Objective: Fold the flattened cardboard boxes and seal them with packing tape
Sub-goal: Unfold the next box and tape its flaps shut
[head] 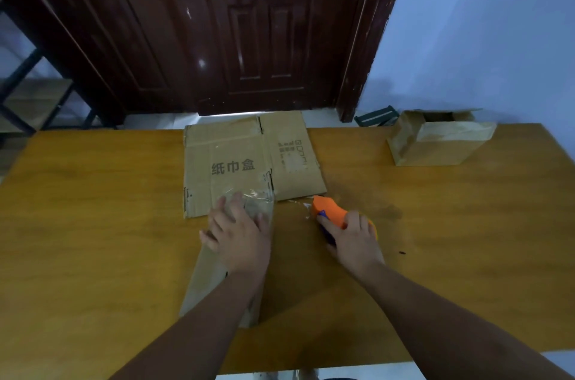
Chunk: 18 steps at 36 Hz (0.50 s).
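On the wooden table by a dark door, left hand presses cardboard flat-fingered; right hand grips tape dispenser.

A plain room, likely a home. Dark panelled door and pale wall behind a wooden table.

The right hand is covering most of the orange tape dispenser at centre frame, hiding its roll, while the left hand is masking part of the flattened cardboard box. The small print on that box is blurring beyond reading, and the frame's left edge is cutting off a metal shelf rack.
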{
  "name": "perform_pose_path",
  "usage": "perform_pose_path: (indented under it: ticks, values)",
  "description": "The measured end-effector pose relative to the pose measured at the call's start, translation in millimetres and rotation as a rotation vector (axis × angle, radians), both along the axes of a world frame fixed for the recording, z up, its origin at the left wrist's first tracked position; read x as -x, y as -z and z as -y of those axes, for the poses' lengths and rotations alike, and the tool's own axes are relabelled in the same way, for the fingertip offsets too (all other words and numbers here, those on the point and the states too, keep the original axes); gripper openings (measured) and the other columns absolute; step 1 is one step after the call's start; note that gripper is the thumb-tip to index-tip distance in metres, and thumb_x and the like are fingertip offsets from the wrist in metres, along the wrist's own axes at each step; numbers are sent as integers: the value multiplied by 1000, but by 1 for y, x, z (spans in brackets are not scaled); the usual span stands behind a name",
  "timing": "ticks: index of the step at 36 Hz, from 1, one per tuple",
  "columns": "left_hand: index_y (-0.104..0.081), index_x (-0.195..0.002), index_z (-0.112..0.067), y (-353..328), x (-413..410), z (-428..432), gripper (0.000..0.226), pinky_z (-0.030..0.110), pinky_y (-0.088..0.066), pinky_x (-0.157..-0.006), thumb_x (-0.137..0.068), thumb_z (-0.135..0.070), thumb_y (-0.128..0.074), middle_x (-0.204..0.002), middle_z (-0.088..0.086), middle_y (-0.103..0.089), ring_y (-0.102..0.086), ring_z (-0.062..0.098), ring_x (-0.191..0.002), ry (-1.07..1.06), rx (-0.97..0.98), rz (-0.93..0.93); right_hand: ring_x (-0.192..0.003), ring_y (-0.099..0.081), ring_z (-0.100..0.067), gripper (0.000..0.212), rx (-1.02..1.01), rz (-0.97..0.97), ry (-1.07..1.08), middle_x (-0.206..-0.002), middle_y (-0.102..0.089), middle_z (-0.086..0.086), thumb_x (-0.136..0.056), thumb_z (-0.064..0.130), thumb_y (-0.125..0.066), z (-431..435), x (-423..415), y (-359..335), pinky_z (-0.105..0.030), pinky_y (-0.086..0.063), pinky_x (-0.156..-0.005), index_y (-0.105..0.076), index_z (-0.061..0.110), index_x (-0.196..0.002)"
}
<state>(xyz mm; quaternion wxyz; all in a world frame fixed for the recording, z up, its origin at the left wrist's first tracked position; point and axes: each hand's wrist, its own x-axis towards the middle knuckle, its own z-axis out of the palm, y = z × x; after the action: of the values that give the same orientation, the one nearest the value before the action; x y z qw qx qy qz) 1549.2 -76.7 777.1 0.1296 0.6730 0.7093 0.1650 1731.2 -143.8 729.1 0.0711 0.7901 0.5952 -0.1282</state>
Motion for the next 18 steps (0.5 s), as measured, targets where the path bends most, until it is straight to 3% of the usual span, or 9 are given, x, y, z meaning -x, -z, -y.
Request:
perform_pose_path:
  ticks: [3, 6, 9, 12, 15, 18]
  values:
    - [-44, -136, -22, -2, 3, -7, 57, 57, -29, -99, -84, -30, -69, -144, 16, -37, -38, 40, -128, -2, 79, 6, -110, -44, -28, 50, -226, -41, 27, -119, -43, -10, -94, 48, -49, -6, 18, -16, -42, -38, -93, -38, 37, -141]
    - [-27, -144, -29, -5, 13, -22, 75, 55, -32, -98, -82, -46, -67, -146, 10, -30, -35, 38, -129, -40, 205, 71, -115, -52, -23, 40, -325, -455, 126, -123, -57, -8, -98, 37, -49, -28, 45, -35, -35, -40, -99, -54, 18, -133]
    - [-14, -149, -26, -5, 24, -33, 95, 54, -33, -102, -77, -60, -66, -149, 11, -28, -34, 40, -131, -77, 346, 194, -110, -59, -17, 37, -316, -735, 294, -120, -65, -6, -98, 34, -50, -48, 73, -54, -21, -42, -90, -63, 11, -124]
    - [-10, -151, -17, -3, 28, -32, 102, 51, -36, -104, -77, -59, -66, -147, 17, -34, -37, 40, -131, -94, 351, 240, -105, -61, -18, 32, -308, -796, 338, -114, -68, -5, -98, 33, -50, -57, 93, -60, -30, -46, -93, -66, 13, -118]
    - [-20, -148, -11, 3, 30, -31, 79, 47, -42, -99, -88, -37, -64, -141, 16, -46, -46, 38, -125, -160, 312, 443, -113, -58, -16, 31, -294, -854, 388, -120, -65, -1, -97, 28, -52, -57, 98, -58, -28, -46, -96, -61, 18, -125]
    - [-49, -135, -10, 10, 34, -30, 42, 35, -46, -87, -94, -20, -55, -128, 10, -60, -56, 30, -113, -220, 296, 658, -126, -49, -17, 46, -232, -889, 420, -138, -52, -1, -97, 28, -52, -56, 95, -53, -32, -39, -106, -43, 22, -142]
